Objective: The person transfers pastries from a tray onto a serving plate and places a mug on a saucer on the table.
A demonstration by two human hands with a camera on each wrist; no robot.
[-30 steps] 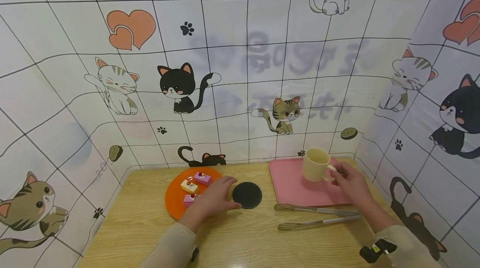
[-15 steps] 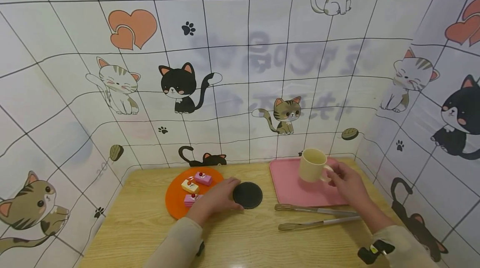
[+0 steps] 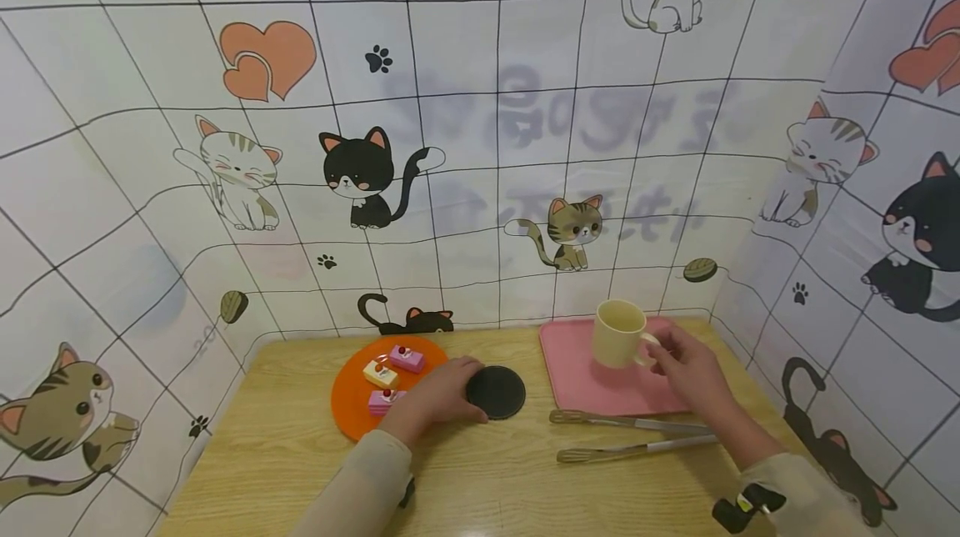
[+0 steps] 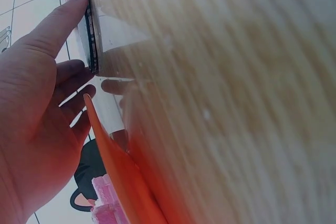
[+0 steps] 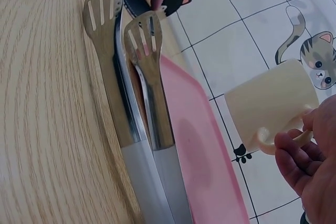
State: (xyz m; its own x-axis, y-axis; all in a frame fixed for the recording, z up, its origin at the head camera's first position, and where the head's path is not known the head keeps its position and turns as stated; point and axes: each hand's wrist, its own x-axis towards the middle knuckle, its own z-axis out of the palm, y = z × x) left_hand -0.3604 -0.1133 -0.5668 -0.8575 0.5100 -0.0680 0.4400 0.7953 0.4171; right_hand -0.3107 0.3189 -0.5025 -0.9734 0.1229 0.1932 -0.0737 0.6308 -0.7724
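Note:
My right hand [image 3: 686, 366] pinches the handle of a cream mug [image 3: 618, 335], holding it upright above the pink tray [image 3: 566, 387]. In the right wrist view, a gap shows between the mug [image 5: 268, 103] and the tray [image 5: 202, 124]. At the left edge of a black round coaster [image 3: 496, 393] lies my left hand [image 3: 442, 393], its fingers and thumb spread loosely against the rim. Just left of that hand is an orange plate [image 3: 348, 412] bearing small pink and yellow toy cakes [image 3: 381, 373]; the left forearm partly covers the plate.
In front of the tray lie metal tongs [image 3: 637, 447] with slotted heads and pale handles, their right end hidden by my right arm. The wooden table [image 3: 495, 487] ends against a cat-print wall cover [image 3: 465, 270] at the back and sides.
The right hand has carried the mug a little to the left over the tray. My left hand has shifted slightly right, up to the coaster's edge.

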